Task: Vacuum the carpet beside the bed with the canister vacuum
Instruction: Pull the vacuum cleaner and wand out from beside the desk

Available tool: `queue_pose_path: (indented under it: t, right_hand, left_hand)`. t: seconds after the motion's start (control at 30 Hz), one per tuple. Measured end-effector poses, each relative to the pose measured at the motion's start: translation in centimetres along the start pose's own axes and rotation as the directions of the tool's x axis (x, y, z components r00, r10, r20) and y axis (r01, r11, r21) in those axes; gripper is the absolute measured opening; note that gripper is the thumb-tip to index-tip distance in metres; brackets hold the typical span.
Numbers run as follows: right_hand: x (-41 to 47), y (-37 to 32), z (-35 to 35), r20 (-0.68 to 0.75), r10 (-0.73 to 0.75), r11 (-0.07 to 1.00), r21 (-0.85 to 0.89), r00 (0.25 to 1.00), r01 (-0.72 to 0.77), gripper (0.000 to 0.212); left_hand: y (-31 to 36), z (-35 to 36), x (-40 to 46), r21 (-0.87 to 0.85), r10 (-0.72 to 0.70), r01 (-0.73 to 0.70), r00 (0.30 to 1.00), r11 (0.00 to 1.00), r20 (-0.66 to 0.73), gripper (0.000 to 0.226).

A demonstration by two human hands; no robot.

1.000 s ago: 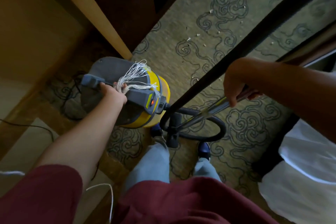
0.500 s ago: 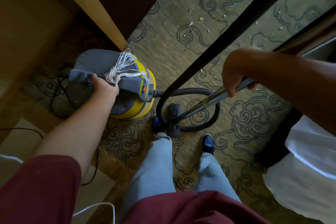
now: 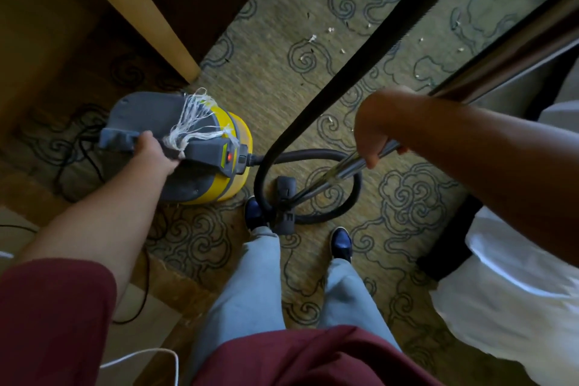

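Left hand [image 3: 153, 153] grips yellow-grey canister vacuum [image 3: 200, 147] handle | right hand [image 3: 372, 135] grips metal wand [image 3: 344, 171] | risk: looped black hose [image 3: 313, 185] snags near feet

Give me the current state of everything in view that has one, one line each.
canister vacuum: upright on the carpet, red switch light lit.
left hand: grips the canister's grey handle.
right hand: grips the metal wand.
metal wand: slanting down to the floor head.
hose: looped on the carpet.
carpet: white scraps lying ahead.
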State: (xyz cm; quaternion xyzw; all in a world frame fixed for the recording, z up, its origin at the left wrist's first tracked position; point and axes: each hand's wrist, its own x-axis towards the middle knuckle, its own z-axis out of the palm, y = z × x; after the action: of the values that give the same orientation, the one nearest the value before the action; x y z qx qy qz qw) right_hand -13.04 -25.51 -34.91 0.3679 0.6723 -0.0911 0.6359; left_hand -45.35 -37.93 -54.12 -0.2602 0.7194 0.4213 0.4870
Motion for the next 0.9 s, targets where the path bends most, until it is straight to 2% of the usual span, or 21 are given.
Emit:
queue_pose_path:
  t: [0.17, 0.27, 0.43, 0.5, 0.57, 0.67, 0.8, 0.9]
  right_hand:
    - [-1.3, -0.1, 2.2, -0.072, -0.024, 1.0, 0.009, 0.997, 0.025, 0.046]
    - [-2.9, 1.0, 4.2, -0.097, -0.022, 1.0, 0.012, 0.995, 0.023, 0.046]
    - [-7.4, 5.0, 8.6, -0.115, -0.031, 0.998, 0.043, 0.993, 0.036, 0.038]
    - [-9.7, 7.2, 11.3, -0.148, -0.023, 0.997, 0.071, 0.989, 0.034, 0.031]
    - [-11.3, 9.1, 13.7, -0.169, -0.02, 0.995, 0.093, 0.985, 0.036, 0.037]
    - [-14.0, 12.6, 18.5, -0.197, 0.028, 0.989, 0.149, 0.98, 0.001, 0.036]
    - [-16.4, 16.5, 24.7, -0.063, 0.062, 0.922, 0.386, 0.996, -0.033, 0.037]
    - [-17.4, 18.4, 29.6, 0.013, 0.038, 0.874, 0.484, 0.999, -0.039, 0.035]
  left_hand:
    - [-1.0, 0.6, -3.4, 0.178, -0.011, 0.015, 1.0, 0.984, -0.024, 0.036]
    - [-2.8, 2.0, -7.2, 0.278, -0.014, 0.009, 1.0, 0.961, 0.015, 0.046]
    - [-6.9, 4.0, -13.4, 0.312, 0.074, -0.077, 0.997, 0.947, 0.021, 0.06]
    - [-9.1, 4.7, -16.1, 0.305, 0.098, -0.102, 0.995, 0.947, 0.03, 0.06]
    - [-11.1, 5.0, -18.3, 0.311, 0.101, -0.113, 0.993, 0.944, 0.054, 0.057]
    - [-14.2, 5.9, -22.1, 0.35, 0.122, -0.158, 0.985, 0.923, 0.121, 0.054]
    - [-16.8, 7.1, -26.9, 0.412, 0.238, -0.26, 0.966, 0.873, 0.105, 0.054]
    - [-18.6, 8.3, -30.1, 0.41, 0.258, -0.304, 0.952, 0.86, 0.164, 0.053]
